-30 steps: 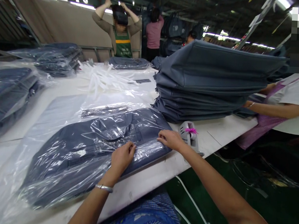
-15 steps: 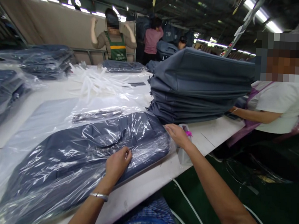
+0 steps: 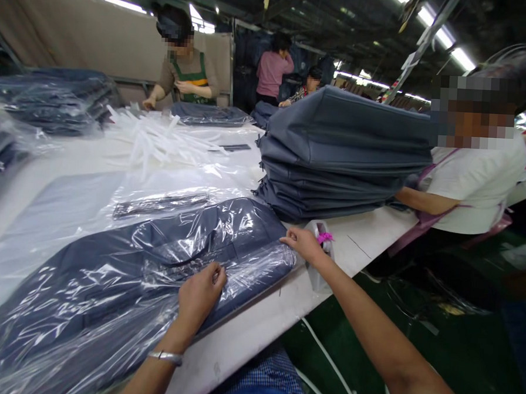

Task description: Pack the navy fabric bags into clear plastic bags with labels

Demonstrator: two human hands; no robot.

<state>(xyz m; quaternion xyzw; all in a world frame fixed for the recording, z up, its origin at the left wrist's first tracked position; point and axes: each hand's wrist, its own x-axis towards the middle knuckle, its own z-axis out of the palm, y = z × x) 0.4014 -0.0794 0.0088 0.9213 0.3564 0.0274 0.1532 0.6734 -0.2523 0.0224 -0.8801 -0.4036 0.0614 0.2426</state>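
Observation:
A long dark blue fabric item (image 3: 87,264), flat and sleeved in a shiny clear plastic bag (image 3: 241,284), lies along the near edge of the table. My left hand (image 3: 199,296), a metal bangle on its wrist, rests over the middle of it with fingers curled on the plastic. At the right end, my right hand (image 3: 304,244) pinches the film near the corner. Just beyond that hand stands a clear plastic container (image 3: 318,276) with a pink tie (image 3: 325,238) on it.
A tall stack of dark blue bags (image 3: 336,148) rises behind the right end. White strips (image 3: 147,138) are heaped mid-table, and more wrapped bags (image 3: 60,101) lie at back left. A co-worker (image 3: 470,184) stands at right, another (image 3: 185,69) across the table.
My right hand's fingers have drawn together into a pinch at the bag's corner. My left hand stays about where it was. The co-worker across has lowered both arms to the table.

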